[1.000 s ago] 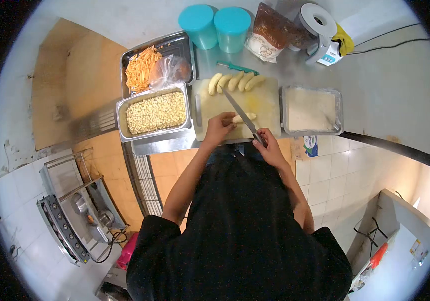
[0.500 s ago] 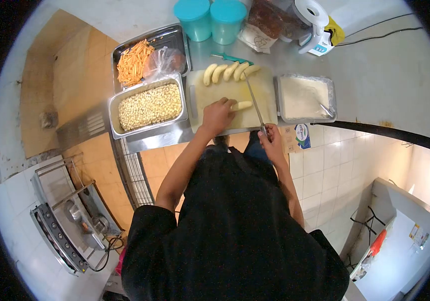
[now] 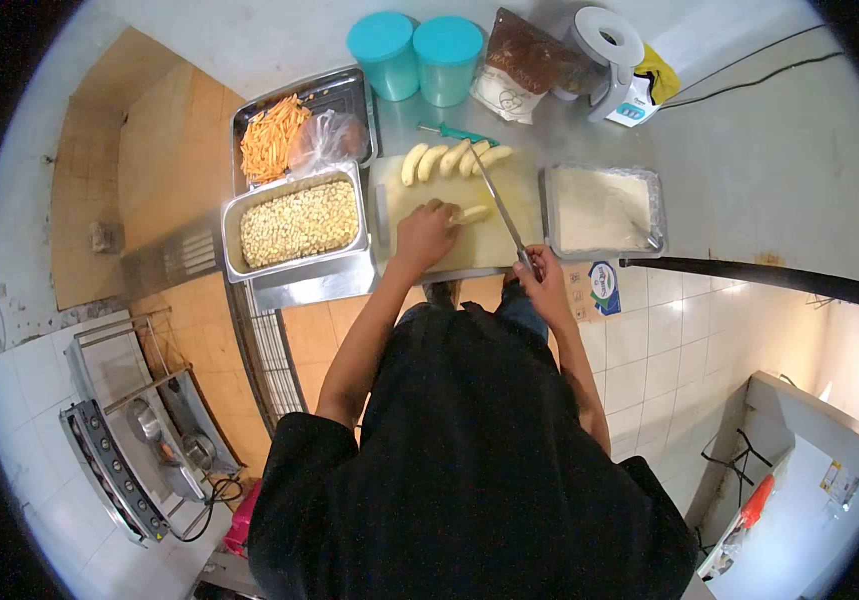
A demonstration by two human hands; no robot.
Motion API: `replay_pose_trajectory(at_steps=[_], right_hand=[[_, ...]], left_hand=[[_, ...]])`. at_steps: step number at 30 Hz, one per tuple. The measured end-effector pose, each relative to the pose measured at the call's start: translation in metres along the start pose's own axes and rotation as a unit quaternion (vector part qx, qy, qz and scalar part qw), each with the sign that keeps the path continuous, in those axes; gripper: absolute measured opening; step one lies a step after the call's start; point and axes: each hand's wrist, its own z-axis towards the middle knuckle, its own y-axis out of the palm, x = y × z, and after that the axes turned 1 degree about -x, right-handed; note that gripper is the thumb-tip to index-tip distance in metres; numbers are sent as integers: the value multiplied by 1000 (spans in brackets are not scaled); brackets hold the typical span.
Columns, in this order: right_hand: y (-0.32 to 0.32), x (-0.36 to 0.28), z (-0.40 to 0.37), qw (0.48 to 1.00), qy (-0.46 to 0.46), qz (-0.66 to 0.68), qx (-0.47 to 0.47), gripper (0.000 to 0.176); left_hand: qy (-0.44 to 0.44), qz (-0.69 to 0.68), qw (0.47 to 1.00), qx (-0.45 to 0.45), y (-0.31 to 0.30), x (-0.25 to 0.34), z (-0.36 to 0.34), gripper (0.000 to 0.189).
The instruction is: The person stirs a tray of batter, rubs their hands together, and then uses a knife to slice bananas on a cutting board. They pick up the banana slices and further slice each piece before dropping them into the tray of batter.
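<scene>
Closest to the body, the right hand [image 3: 545,282] sits at the near edge of the cutting board [image 3: 429,195], fingers wrapped tight round the handle of a long knife [image 3: 499,205]. The blade runs away from that hand and leans leftward. Its tip ends by the row of peeled bananas [image 3: 449,158] at the board's far edge.

The left hand [image 3: 423,236] lies flat on the board to the left of the blade. Its fingers are pressed together and curled down over one end of a single peeled banana [image 3: 473,213]. That banana lies crosswise, long axis roughly left to right, with its free end poking out rightward from the fingers toward the blade. The blade crosses just beside that end (touching or a hair apart, I cannot tell at this size). The left hand is the nearer one to the fruit, and nothing stands between banana and steel.

Left of the board, touching it, is a metal pan of pale chopped pieces [image 3: 299,222]. Behind that is a tray [image 3: 344,85] with orange strips [image 3: 271,137] and a crumpled plastic bag [image 3: 329,140]. Right of the board sits a foil tray of white mixture [image 3: 599,205].

Farther back lie a green-handled peeler [image 3: 454,132], two teal tubs [image 3: 414,42], a brown packet [image 3: 521,62] and a white appliance [image 3: 611,45].
</scene>
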Motion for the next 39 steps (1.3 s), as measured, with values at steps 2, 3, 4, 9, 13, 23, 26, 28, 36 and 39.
replay_pose_trajectory(at_steps=[2,3,4,9,13,23,26,28,36,39], right_hand=[[0,-1,-2,1000,26,8,3,31],[0,6,-3,1000,26,10,3,31],[1,12,-4,1000,26,-7,10,31],[6,27,-10,999,33,-15,7,32],[11,31,-12,997,17,-75,11,32],[20,21,-12,993,-5,-108,44,33],[23,16,-11,993,-8,-98,69,32],[24,16,-9,993,0,-87,73,32],[25,17,-5,994,-3,-25,102,27],[21,16,-7,993,1,-7,116,24]], left_hand=[[-3,-1,1000,-9,5,0,1,33],[6,-11,1000,12,7,0,1,31],[16,-21,999,32,8,0,0,29],[-7,-40,999,5,8,3,-4,29],[-21,-74,997,1,9,5,-9,29],[-37,-85,996,-6,9,5,-11,32],[-42,-74,996,5,11,6,-13,32],[-51,-49,997,-11,6,10,-14,31],[-3,-29,1000,0,13,13,-14,43],[41,-10,998,36,13,20,-4,44]])
